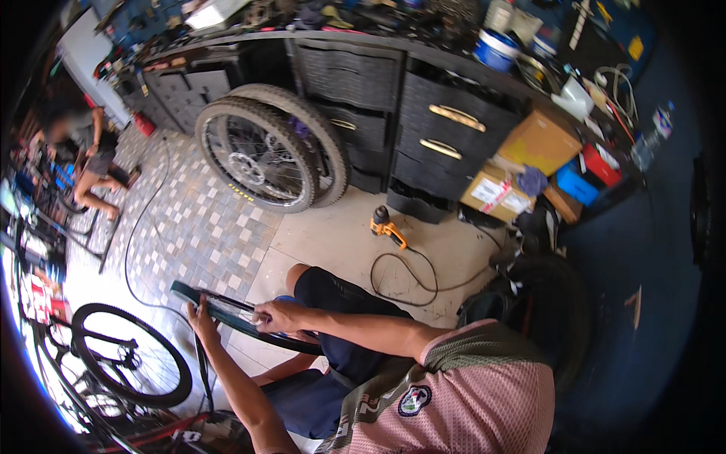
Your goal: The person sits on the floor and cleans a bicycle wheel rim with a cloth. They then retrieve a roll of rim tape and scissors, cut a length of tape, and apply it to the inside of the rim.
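A bicycle wheel (236,321) with a dark green band along its outer side lies tilted across my lap, partly hidden by my right hand and leg. My left hand (203,321) is closed round its far left part, fingers over the rim. Just to the right, my right hand (278,316) is closed at the inner side of the rim, by the spokes. Whatever its fingers grip is too small to make out. Beneath my left hand, a dark strap-like length (203,371) hangs down.
An orange corded power tool (386,227) stands on the floor ahead. Two wheels (261,151) lean on black drawers (348,79). Cardboard boxes (537,147) are stacked at right. Another bicycle wheel (132,356) is at lower left. Farther left, a person (94,163) bends near bikes.
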Motion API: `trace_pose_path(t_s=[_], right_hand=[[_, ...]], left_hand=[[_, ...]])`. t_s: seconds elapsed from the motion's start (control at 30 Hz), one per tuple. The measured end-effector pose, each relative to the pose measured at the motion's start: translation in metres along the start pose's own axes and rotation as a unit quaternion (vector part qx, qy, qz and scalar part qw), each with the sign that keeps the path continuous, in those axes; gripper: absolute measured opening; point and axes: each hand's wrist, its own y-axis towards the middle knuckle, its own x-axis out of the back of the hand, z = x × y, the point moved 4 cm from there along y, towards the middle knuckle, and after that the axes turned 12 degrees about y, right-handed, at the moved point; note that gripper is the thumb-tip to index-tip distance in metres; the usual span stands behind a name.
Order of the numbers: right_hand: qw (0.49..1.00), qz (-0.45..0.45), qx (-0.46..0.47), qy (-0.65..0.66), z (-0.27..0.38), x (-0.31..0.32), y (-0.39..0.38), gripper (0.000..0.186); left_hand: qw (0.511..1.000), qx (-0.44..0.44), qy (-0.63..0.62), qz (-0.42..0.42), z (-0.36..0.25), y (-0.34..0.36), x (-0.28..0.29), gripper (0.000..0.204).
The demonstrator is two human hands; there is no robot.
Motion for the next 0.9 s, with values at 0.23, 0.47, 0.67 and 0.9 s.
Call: trace_pose_path(t_s=[0.23,0.47,0.67,0.9], right_hand=[[0.971,-0.205,0.114,-0.053,0.191,0.253,-0.040,0.037],[0.744,-0.191,-0.030,-0.639,0.324,0.505,-0.077,0.040],[0.737,-0.189,-0.158,-0.630,0.317,0.577,-0.121,0.044],[0.635,-0.363,0.013,-0.682,0.305,0.540,-0.173,0.071]], left_hand=[[0.999,0.029,-0.015,0.012,0.013,-0.004,0.013,0.094],[0.999,0.022,-0.008,0.027,0.009,0.003,0.005,0.101],[0.999,0.022,-0.016,0.022,0.007,0.001,0.009,0.099],[0.998,-0.011,-0.024,0.055,0.005,-0.001,0.014,0.069]])
